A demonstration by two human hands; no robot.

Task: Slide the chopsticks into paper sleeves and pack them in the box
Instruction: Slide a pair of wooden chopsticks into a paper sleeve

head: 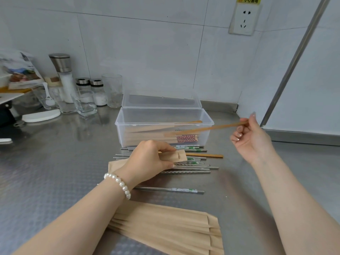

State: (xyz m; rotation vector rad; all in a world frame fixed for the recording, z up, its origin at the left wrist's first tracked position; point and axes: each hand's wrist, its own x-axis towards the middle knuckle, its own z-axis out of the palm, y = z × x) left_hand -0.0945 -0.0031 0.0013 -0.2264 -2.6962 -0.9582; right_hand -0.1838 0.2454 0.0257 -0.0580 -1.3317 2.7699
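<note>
One wooden chopstick (pixel 207 128) is hanging above the box (pixel 164 124), right hand (pixel 252 138) fingers pinching it; left hand (pixel 149 159) is pinching a sleeve (pixel 179 156) mouth before the box—aim the tip squarely inside.

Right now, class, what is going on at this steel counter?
A person is sleeving chopsticks. The left hand grips a brown paper sleeve by its open end, while the right hand pinches a wooden chopstick, its far end in the air over the clear plastic box, not yet in the sleeve. The box, lid open, already holds several sleeved pairs. Loose metal chopsticks lie in front of the box, and a stack of empty sleeves lies nearest the person.
</note>
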